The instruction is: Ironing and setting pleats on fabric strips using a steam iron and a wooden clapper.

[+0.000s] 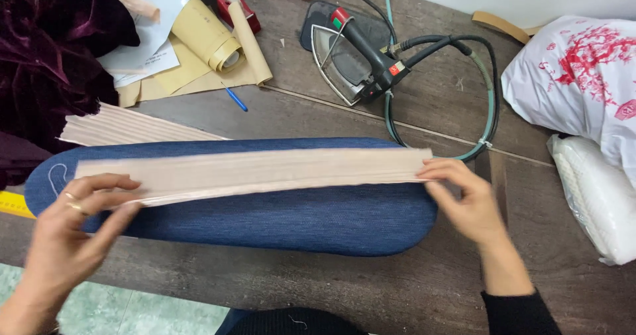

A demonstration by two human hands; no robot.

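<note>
A dark wooden surface [411,282] is filling most of the view, with its near edge running along the bottom left above a pale green floor [119,312]. Bare wood is lying open in front of the pad and to the right of it.

A long blue denim pressing pad [285,219] with rounded ends is lying across the middle of the surface. A white plastic bag with red print [583,77] is sitting at the right edge, well apart from the pad, and dark purple velvet cloth [46,50] is piling up at the far left. A steam iron [354,57] is resting on its side behind the pad, its hose looping to the right. Paper rolls and sheets [199,50] are lying near the velvet.

A long, narrow strip of pleated beige fabric [265,173] is stretching lengthwise along the top of the pad, flat and finely folded.

The left hand [73,232], wearing rings, is reaching in from the lower left, its grip open, fingers spread and pressing down on the strip's left end. The right hand [464,199] is coming in from the lower right, fingertips pinching the strip's right end at the pad's edge.
</note>
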